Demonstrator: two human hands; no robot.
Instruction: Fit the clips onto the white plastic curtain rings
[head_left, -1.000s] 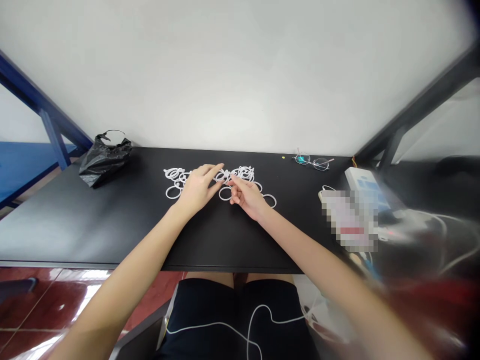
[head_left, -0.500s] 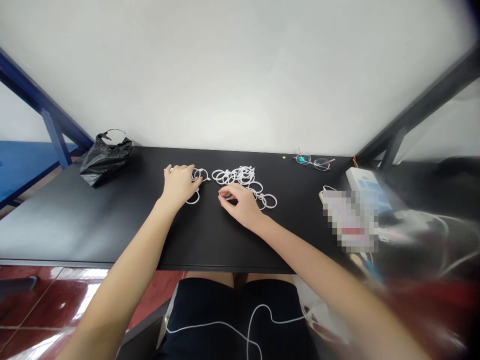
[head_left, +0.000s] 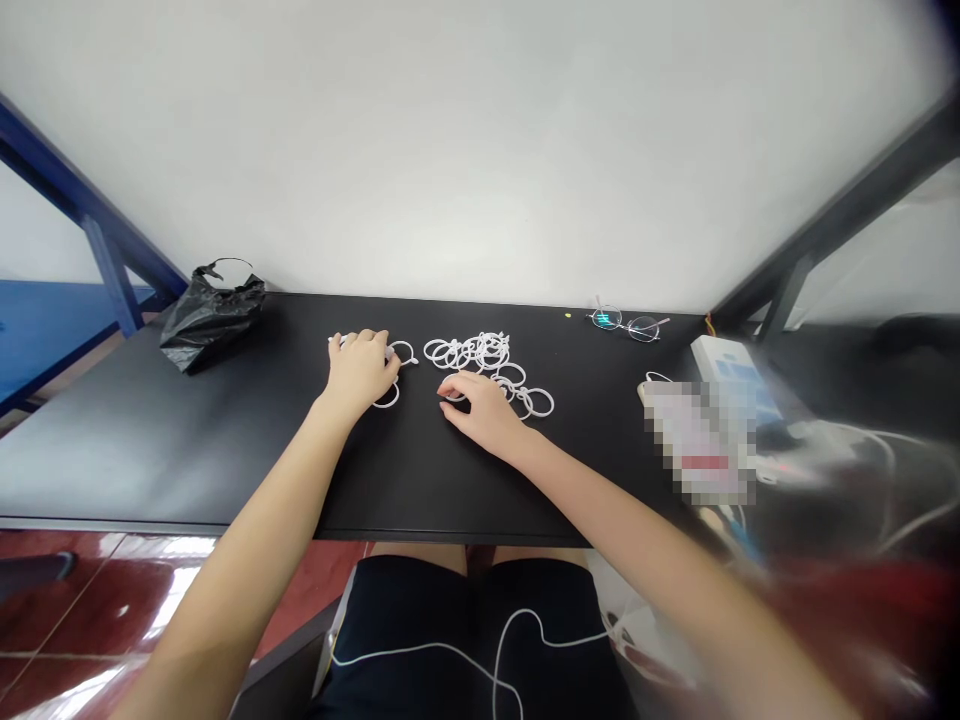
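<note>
**Head view, read from near to far.** Nearest, a white cable [head_left: 450, 648] is seen lying across the lap, below the near edge of the black table [head_left: 225, 450].

On the table top, the right hand [head_left: 486, 408] is laid palm down. Its fingertips [head_left: 448, 388] are set on a ring at the near left edge of the heap of white rings [head_left: 480, 352]. The fingers are held close together, but whether a ring is actually pinched cannot be told.

The left hand [head_left: 360, 370] is laid, fingers curled together, over a smaller cluster [head_left: 401, 352] just left of the heap and apart from it. Its hold is likewise hidden.

**Orientation.** Every ring lies flat, so no long axis is offered by a single ring. The heap as a whole is drawn out left to right, parallel to the far table edge. Small tabs seem to be carried by some rings, but their direction is too small to be read.

**Hazard, as judged.** The rings in the heap overlap and may be interlocked, so neighbours could be dragged along if one is pulled. On the smooth top, loose rings could be slid toward the near edge and lost to the floor.

Farther back, a black bag [head_left: 210, 315] at far left and spectacles [head_left: 626, 323] at far right are set near the wall [head_left: 480, 150].
</note>
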